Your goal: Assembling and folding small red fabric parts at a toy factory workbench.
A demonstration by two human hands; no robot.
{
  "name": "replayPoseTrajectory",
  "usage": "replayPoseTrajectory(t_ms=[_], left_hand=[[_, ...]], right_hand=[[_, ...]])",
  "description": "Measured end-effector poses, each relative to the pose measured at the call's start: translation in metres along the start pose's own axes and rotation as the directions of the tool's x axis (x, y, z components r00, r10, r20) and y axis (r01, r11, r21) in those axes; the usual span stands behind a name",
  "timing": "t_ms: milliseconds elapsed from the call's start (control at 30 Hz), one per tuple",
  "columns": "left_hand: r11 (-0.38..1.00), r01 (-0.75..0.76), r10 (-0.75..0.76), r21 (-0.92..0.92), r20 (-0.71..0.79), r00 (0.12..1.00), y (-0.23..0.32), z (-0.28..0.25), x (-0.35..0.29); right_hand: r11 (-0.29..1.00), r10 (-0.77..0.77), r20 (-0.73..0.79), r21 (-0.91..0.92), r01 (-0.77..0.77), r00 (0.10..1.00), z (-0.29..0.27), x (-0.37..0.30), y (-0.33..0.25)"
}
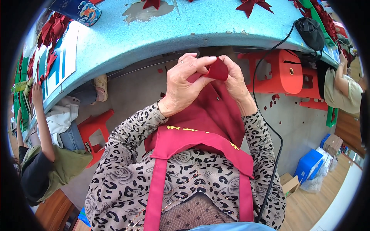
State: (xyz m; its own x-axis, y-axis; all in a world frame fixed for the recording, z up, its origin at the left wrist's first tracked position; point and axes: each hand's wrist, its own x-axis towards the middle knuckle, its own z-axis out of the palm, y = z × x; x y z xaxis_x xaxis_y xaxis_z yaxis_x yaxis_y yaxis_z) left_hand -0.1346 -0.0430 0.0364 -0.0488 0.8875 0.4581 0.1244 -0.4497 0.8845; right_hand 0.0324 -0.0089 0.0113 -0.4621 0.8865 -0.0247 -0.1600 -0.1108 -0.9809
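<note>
Between my two hands, in front of my chest and just short of the table edge, is a short piece of dark red ribbon (218, 70), bent over into a fold. My left hand (183, 82) pinches it between thumb and fingers; a ring shows on one finger. From the other side my right hand (234, 78) grips the ribbon, its fingertips partly hidden behind the fold. Below them hangs the dark red apron (196, 142) that I wear. Finished-looking red bows (254, 7) lie on the far part of the blue table (165, 42).
A black cable (266, 119) runs from a black pouch (309, 34) down past my right arm. Red stools (275, 73) stand at right, another (94, 133) at left. A person (48, 154) works at left, another (343, 84) at right. Red scraps dot the floor.
</note>
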Motion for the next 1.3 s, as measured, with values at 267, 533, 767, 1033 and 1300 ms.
replayPoseTrajectory(t_ms=[267,533,767,1033,1300], left_hand=[[0.976,-0.193,0.185,0.104,0.082,0.979,0.003,-0.009,0.007],[0.984,-0.173,0.175,-0.032,0.056,0.983,0.018,-0.004,0.013],[0.949,-0.303,0.315,-0.089,0.321,0.893,0.02,0.001,0.028],[0.961,0.067,0.069,-0.27,0.464,0.883,0.032,0.011,0.038],[0.949,0.084,0.079,-0.304,0.486,0.87,0.021,0.02,0.043]], right_hand=[[0.999,-0.034,-0.021,-0.031,0.034,0.999,0.009,0.0,-0.007],[0.997,0.046,0.081,0.054,-0.05,0.996,0.003,-0.01,-0.011],[0.995,0.068,0.163,0.056,-0.078,0.984,-0.007,-0.017,-0.013],[0.998,0.045,0.14,0.043,-0.052,0.989,-0.011,-0.022,-0.033],[0.993,0.1,0.142,0.045,-0.107,0.985,-0.024,-0.021,-0.029]])
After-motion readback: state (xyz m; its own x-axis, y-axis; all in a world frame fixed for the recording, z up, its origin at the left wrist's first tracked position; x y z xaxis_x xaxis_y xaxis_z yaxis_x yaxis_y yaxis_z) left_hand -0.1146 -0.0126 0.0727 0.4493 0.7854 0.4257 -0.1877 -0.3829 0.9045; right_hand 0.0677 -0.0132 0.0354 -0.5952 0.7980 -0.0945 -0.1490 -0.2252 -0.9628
